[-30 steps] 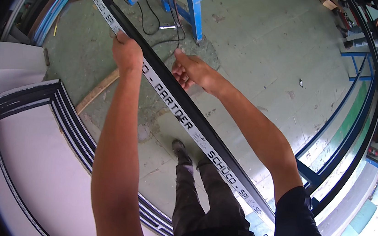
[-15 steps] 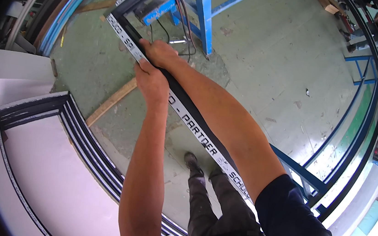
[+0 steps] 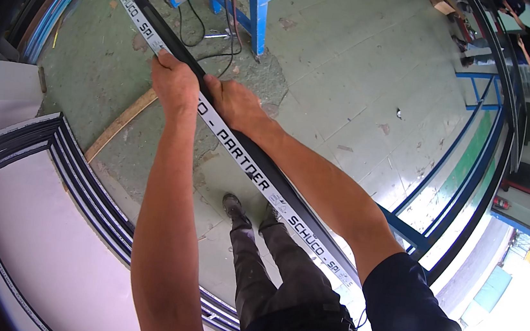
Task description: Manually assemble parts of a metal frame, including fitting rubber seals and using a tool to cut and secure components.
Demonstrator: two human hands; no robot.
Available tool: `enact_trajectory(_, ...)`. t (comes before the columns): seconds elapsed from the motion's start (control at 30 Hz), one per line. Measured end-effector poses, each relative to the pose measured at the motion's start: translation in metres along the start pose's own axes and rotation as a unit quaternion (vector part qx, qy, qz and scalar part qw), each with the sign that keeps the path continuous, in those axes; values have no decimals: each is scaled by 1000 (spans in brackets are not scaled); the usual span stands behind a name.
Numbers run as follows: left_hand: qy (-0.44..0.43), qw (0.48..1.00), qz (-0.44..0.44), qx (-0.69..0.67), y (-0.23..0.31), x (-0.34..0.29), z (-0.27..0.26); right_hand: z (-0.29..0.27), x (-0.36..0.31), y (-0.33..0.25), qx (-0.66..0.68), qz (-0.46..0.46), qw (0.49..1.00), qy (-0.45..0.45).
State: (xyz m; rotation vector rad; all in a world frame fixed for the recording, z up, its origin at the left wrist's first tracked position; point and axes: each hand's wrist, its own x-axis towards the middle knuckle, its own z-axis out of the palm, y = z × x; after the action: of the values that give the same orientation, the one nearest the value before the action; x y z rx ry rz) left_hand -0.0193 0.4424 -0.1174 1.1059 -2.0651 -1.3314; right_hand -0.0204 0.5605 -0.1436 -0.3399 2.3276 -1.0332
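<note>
A long dark frame (image 3: 260, 150), its near side covered by a white film strip with black print, runs slantwise from the far left toward my body. My left hand (image 3: 176, 85) is closed around its printed edge, a short way from the far corner. Close by, on the other side of the same bar, my right hand (image 3: 236, 104) lies with fingers curled against the dark inner face. Its fingertips are partly hidden by the frame, so I cannot make out how firmly it grips.
Blue metal trestle legs (image 3: 255, 16) and dark cables (image 3: 233, 26) are beyond the frame. To the left, dark frame profiles (image 3: 83, 179) rest around a white panel (image 3: 45, 226). A wooden strip (image 3: 121, 121) lies on the floor. Other people (image 3: 529, 51) are at the far right.
The right hand has shifted back along the bar toward me, while the left keeps about the same place on it. The whole view has swung, moving the scene leftward and up.
</note>
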Motion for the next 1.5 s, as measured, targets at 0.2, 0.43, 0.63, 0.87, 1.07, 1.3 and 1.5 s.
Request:
enact_trajectory(0.2, -2, 1000, 6, 16, -5, 5, 4, -22, -85, 30, 10, 77, 996, -45)
enact_trajectory(0.43, -54, 994, -44, -83, -19, 11, -4, -24, -71, 52, 99, 32, 989, -101)
enact_trajectory(0.63, -101, 944, -158, -271, 14, -14, 11, -47, 90, -46, 184, 81, 972, -121)
enact_trajectory(0.87, -24, 998, -62, -22, -2, 2, -3, 1, 90, -72, -5, 59, 997, -54)
enact_trajectory(1.07, -20, 997, -77, 17, 5, 0, -2, -3, 15, -18, -45, 60, 996, -52)
enact_trajectory(1.3, -13, 996, -80, 42, 4, 1, -1, -11, -79, 28, -55, 86, 995, -8)
enact_trajectory(1.5, -27, 995, -88, 32, 4, -1, 0, -21, -154, 65, -87, 92, 992, -18)
